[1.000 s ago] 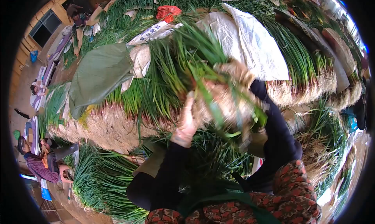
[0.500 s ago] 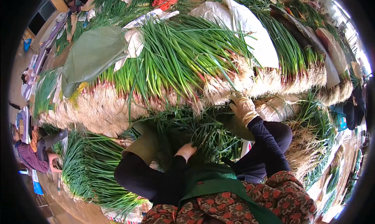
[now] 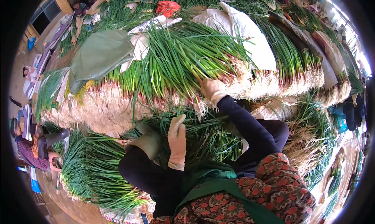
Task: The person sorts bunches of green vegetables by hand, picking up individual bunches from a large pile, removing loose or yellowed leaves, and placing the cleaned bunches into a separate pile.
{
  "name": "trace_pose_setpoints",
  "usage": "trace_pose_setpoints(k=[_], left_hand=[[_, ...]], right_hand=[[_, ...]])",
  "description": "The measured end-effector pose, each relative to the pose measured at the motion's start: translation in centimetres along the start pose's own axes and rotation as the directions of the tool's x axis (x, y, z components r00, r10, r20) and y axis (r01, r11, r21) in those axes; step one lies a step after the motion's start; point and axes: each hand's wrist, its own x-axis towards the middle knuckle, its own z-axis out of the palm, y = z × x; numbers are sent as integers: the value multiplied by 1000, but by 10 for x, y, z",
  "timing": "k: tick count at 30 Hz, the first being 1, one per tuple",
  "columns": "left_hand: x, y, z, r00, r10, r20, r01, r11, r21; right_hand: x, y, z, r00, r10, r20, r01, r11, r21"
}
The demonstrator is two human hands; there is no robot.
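Observation:
A long heap of spring onions (image 3: pixel 183 56) lies before me, green leaves away from me and pale roots toward me. My right hand (image 3: pixel 213 90), in a pale glove, is at the reddish stem ends of the heap, its fingers closed around stalks there; the fingertips are partly hidden. My left hand (image 3: pixel 177 140), also gloved, is raised above loose green leaves (image 3: pixel 207 136) between my knees. Its fingers are stretched out and point toward the heap, with nothing visible in them.
Tied-looking rows of spring onions (image 3: pixel 99 165) lie at lower left, and more with tangled roots (image 3: pixel 306 146) at right. A green sheet (image 3: pixel 99 56) and a white sack (image 3: pixel 254 40) cover parts of the heap. A person (image 3: pixel 31 146) sits at far left on a pink stool (image 3: pixel 54 160).
My right hand has moved left along the root edge onto the stems. My left hand has risen from my lap toward the heap, its fingers now stretched out.

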Motion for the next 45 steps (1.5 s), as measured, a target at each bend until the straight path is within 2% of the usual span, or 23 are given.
trace_pose_setpoints(k=[3,5,7,8,11,13,16,17,19,20,21,22,23,25,29,31,33,34,35,37,39,42,45], left_hand=[[13,-1,7,945,-311,105,326,852,-409],[19,-20,14,825,-417,381,563,659,-499],[14,-23,18,765,-510,394,644,624,-442],[8,-37,20,757,-526,387,652,578,-490],[-6,-28,26,715,-621,321,687,542,-484],[-16,-34,27,727,-606,323,679,568,-465],[-21,-40,17,673,-644,363,702,404,-586],[-23,-43,11,659,-639,396,701,330,-633],[-27,-35,10,619,-604,502,697,128,-705],[-30,-40,7,616,-518,594,691,-7,-723],[-31,-43,6,614,-415,672,685,-143,-714],[-31,-12,6,593,-481,645,726,-25,-687],[-36,-11,3,590,-389,707,713,-158,-683],[-42,-13,1,545,-317,776,744,-244,-622],[-48,-24,1,565,-127,815,755,-318,-573],[-50,-26,-3,604,-70,794,728,-357,-585],[-49,-31,-3,645,41,763,733,-314,-603],[-47,-36,-7,652,62,756,738,-280,-613],[-46,-40,-7,660,85,747,740,-246,-626],[-35,-7,3,620,152,770,785,-145,-603],[-32,4,-1,703,-218,677,700,44,-712],[-22,-11,-11,755,-431,495,598,142,-789],[-15,-18,-10,720,-551,422,565,113,-817]], right_hand=[[-78,-25,1,958,-283,51,231,862,452],[-125,-51,-15,879,-287,380,141,919,369],[-130,-38,-7,795,-549,258,390,789,476],[-131,-27,-8,899,-212,384,-102,751,652],[-115,-21,6,996,-54,73,-13,704,710],[-103,-39,28,951,-122,285,-138,659,740],[-109,-61,43,915,-402,-43,402,893,204],[-114,-59,46,912,-392,-121,410,858,309],[-123,-68,50,998,-53,21,21,689,725],[-114,-56,120,983,-89,-159,173,727,664],[-113,-49,107,993,8,119,-107,487,867],[-112,-43,93,904,113,412,-419,54,906],[-110,-37,78,742,198,641,-573,-309,759],[-115,-45,67,759,-206,618,-619,-523,586],[-118,-72,67,664,-469,582,-690,-684,236],[-117,-79,81,682,-462,567,-714,-589,379],[-143,-93,102,883,-278,377,-420,-113,900],[-137,-88,117,870,-418,260,-322,-84,943],[-141,-82,130,885,-157,438,-286,559,779],[-141,-50,127,720,-58,691,-118,972,205],[-161,-10,180,612,-182,770,33,978,205],[-151,4,126,711,-284,643,222,959,178],[-77,-16,35,987,-76,142,42,972,233]])
